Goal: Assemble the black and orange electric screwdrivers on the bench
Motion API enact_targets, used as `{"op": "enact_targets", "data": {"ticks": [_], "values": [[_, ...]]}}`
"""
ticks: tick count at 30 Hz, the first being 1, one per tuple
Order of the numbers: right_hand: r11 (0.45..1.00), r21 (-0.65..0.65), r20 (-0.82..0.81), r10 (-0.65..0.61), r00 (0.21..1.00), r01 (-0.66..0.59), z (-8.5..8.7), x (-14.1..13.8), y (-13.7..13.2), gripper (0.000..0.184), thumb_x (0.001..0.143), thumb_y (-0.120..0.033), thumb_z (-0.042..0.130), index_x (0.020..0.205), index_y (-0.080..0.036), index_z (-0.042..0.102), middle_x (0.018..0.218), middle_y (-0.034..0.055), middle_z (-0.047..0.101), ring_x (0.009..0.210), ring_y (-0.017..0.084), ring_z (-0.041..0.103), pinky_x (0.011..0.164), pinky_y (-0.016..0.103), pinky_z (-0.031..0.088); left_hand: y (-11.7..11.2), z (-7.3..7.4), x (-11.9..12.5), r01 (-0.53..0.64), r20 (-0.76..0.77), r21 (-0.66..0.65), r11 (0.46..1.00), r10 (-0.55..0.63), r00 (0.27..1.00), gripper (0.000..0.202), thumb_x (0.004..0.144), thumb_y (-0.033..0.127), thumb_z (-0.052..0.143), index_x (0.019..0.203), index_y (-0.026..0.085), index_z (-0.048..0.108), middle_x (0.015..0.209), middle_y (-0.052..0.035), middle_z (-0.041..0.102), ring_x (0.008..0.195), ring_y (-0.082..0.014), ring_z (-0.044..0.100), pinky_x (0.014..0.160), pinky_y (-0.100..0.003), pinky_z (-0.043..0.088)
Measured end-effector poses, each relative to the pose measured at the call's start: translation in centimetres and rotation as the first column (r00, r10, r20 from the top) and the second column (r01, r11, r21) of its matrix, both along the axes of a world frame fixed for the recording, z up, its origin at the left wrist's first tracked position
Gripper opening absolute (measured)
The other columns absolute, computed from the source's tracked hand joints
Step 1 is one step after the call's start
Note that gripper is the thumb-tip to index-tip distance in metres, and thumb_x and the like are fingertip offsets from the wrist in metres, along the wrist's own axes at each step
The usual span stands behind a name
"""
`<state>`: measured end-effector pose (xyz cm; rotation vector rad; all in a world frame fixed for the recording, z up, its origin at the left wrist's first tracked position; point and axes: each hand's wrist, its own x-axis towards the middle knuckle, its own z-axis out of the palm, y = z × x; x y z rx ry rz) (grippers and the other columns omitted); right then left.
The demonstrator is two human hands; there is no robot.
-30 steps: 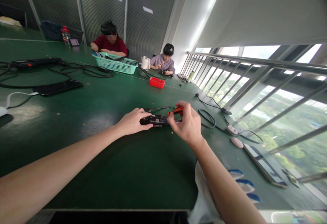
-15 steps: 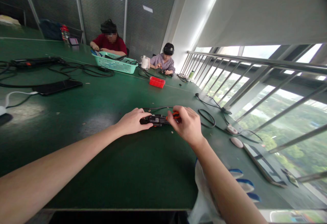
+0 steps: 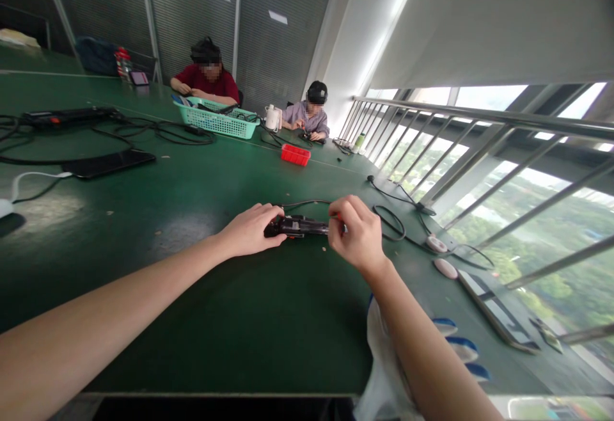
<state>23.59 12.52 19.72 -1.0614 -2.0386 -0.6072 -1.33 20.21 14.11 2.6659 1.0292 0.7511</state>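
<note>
A slim black handheld device (image 3: 307,226) lies lengthwise just above the green table, its exact kind unclear to me. My left hand (image 3: 254,230) is closed on the device's left end, thumb on the near side and fingers on the far side. At the opposite end, my right hand (image 3: 355,232) is curled shut around a small orange-and-black piece (image 3: 339,216). Only a sliver of orange shows between the fingers, so its shape is mostly hidden. Behind the device runs a thin dark cable (image 3: 307,203).
A white glove with blue fingertips (image 3: 386,357) lies under my right forearm. Beyond my hands stand a red tray (image 3: 295,155) and a green basket (image 3: 220,120). Cables (image 3: 391,222) and a tablet-like slab (image 3: 496,309) are at right, by the railing. Two people sit across the table.
My right hand has shifted slightly right, with its fingers curled further over the orange-and-black piece. More of the device's right end shows. My left hand keeps its hold.
</note>
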Motion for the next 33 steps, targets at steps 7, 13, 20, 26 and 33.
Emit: {"op": "enact_targets", "data": {"ticks": [7, 13, 20, 26, 33], "values": [[0.888, -0.427, 0.327, -0.022, 0.945, 0.169, -1.7, -0.3, 2.0, 0.057, 0.086, -0.043, 0.067, 0.138, -0.027, 0.051, 0.132, 0.0062, 0.061, 0.115, 0.025, 0.057, 0.075, 0.032, 0.053, 1.1, -0.6, -0.5, 0.12, 0.1, -0.066, 0.991, -0.113, 0.989, 0.039, 0.092, 0.048, 0.061, 0.124, 0.025, 0.061, 0.123, -0.0074, 0.062, 0.113, -0.0275, 0.06, 0.101, -0.042, 0.048], [0.835, -0.484, 0.342, -0.094, 0.935, 0.261, -1.8, 1.7, 3.6, 0.047, 0.081, -0.046, 0.067, 0.125, -0.03, 0.061, 0.117, 0.0042, 0.066, 0.108, 0.024, 0.059, 0.076, 0.03, 0.049, 0.9, -0.8, -0.6, 0.086, 0.089, -0.047, 0.995, -0.081, 0.993, 0.051, 0.096, 0.049, 0.055, 0.142, 0.027, 0.051, 0.133, -0.0089, 0.055, 0.124, -0.0283, 0.054, 0.109, -0.044, 0.045], [0.494, -0.53, 0.358, -0.607, 0.71, 0.689, -2.0, 10.6, 4.2, 0.047, 0.073, -0.059, 0.065, 0.103, -0.022, 0.068, 0.106, 0.0078, 0.067, 0.092, 0.026, 0.065, 0.067, 0.031, 0.043, 0.7, -0.6, -0.8, 0.008, 0.022, -0.077, 0.997, -0.006, 1.0, 0.057, 0.095, 0.054, 0.051, 0.145, 0.027, 0.046, 0.139, -0.0095, 0.05, 0.13, -0.0308, 0.049, 0.11, -0.047, 0.043], [0.32, -0.547, 0.365, -0.74, 0.565, 0.773, -3.0, 14.0, 4.7, 0.059, 0.068, -0.067, 0.066, 0.101, -0.018, 0.064, 0.105, 0.012, 0.068, 0.096, 0.031, 0.066, 0.072, 0.036, 0.047, 1.0, -1.0, -0.7, 0.007, 0.021, -0.082, 0.997, -0.006, 1.0, 0.059, 0.096, 0.057, 0.048, 0.146, 0.026, 0.044, 0.141, -0.0098, 0.049, 0.131, -0.0311, 0.047, 0.11, -0.047, 0.042], [0.34, -0.553, 0.367, -0.721, 0.588, 0.761, -2.7, 13.8, 4.7, 0.061, 0.071, -0.068, 0.064, 0.107, -0.019, 0.065, 0.103, 0.0129, 0.07, 0.097, 0.032, 0.067, 0.075, 0.038, 0.048, 1.0, -1.0, -0.9, 0.02, 0.016, -0.101, 0.995, -0.019, 1.0, 0.058, 0.096, 0.057, 0.048, 0.146, 0.027, 0.044, 0.143, -0.0096, 0.049, 0.132, -0.0311, 0.046, 0.109, -0.047, 0.042]]}}
